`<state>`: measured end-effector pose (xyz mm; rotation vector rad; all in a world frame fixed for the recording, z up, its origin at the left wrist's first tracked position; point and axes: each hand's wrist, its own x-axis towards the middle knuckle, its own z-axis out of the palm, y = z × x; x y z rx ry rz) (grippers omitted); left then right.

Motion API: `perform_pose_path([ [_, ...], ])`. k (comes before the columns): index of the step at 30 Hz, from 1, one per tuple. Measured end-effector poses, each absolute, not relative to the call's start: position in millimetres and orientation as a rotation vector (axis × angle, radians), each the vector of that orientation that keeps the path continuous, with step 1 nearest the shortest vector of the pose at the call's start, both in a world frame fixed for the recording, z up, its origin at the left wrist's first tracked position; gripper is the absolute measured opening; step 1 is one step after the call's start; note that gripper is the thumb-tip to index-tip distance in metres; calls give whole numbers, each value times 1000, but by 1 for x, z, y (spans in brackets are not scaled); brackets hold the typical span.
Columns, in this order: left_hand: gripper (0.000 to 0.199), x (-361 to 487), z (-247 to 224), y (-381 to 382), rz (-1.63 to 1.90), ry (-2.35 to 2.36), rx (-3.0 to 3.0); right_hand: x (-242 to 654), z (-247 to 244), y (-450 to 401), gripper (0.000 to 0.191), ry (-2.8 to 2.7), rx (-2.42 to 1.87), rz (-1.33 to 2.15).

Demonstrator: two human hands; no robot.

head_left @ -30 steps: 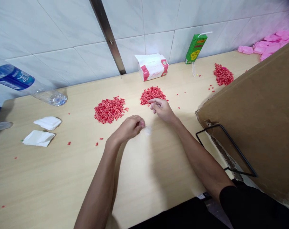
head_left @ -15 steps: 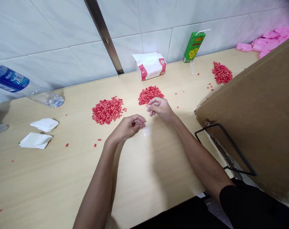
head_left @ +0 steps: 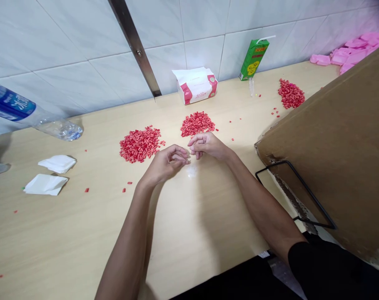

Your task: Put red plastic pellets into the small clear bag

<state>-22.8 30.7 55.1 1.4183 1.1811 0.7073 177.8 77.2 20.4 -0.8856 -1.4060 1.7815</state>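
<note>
The right hand (head_left: 190,148) has drawn back from the middle red pile (head_left: 198,123) toward the left hand (head_left: 187,158), so that their fingertips are now close together.

From the left, well out beyond the left hand, a clear bottle with a blue label (head_left: 13,104) lies on its side on the table (head_left: 67,233). Nearer that hand are two folded white tissues (head_left: 57,163), one just beside the other, then a few loose red pieces (head_left: 123,190). The left red pile (head_left: 140,144) lies just beyond the left hand. This hand is partly open, its fingers loosely curled; whether it has hold of anything, I cannot tell. Just below its fingertips lies a small clear scrap (head_left: 191,170).

The middle red pile sits just beyond the right hand's fingers, with a white and red tissue pack (head_left: 197,87) behind it. The right hand's fingers are bent in, thumb close to the index finger; whether they meet or grip a piece, I cannot tell.

Farther right of this hand, a green carton with a straw (head_left: 254,60) stands by the wall, then come the right red pile (head_left: 291,94), pink pieces (head_left: 352,56) in the far corner and a big cardboard box (head_left: 330,137) beside the right forearm.
</note>
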Motion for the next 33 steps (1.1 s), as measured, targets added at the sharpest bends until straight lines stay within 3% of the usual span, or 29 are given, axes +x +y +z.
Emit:
perform_pose_path([
  [21,28,-20,46,35,1134,1258,1326,170,28,73,46,-1274,-772,1897],
  [33,28,-8,57,27,1184,1324,1503,159,24,71,53,-1384,-743,1845],
])
